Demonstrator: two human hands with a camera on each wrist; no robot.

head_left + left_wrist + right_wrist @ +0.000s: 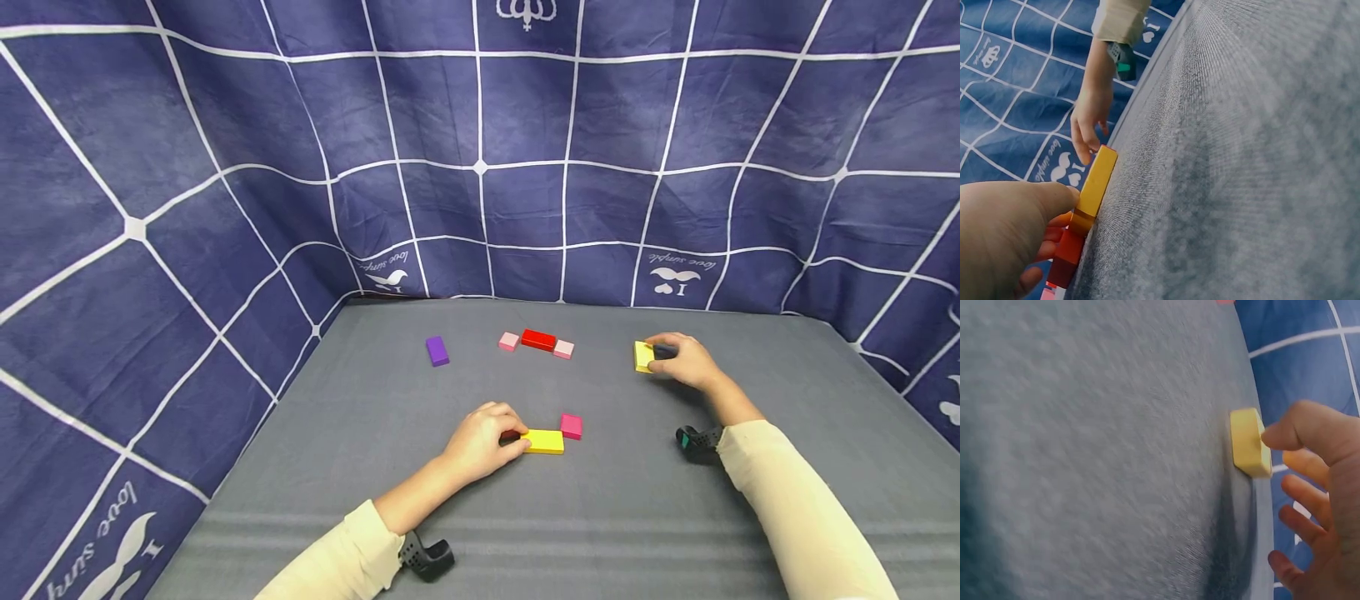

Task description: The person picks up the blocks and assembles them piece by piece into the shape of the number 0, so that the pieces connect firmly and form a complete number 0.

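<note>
In the head view my left hand (483,442) is at the left end of a yellow block (543,442), with thumb and forefinger pinching it. Partly under that hand lies a red block (1066,256), touching the yellow one in the left wrist view. A deep pink block (572,426) sits by the yellow block's far right corner. Further off to the right, my right hand (684,360) reaches round a pale yellow block (642,357). Its thumb overlaps the block's upper edge in the right wrist view (1250,444), while the other fingers stand apart from it, loosely bent.
Toward the back of the grey table (360,483) a red block (538,339) lies between two light pink blocks, one left (508,341) and one right (564,349). A purple block (437,351) is at the back left. Blue gridded curtain (420,200) borders the table.
</note>
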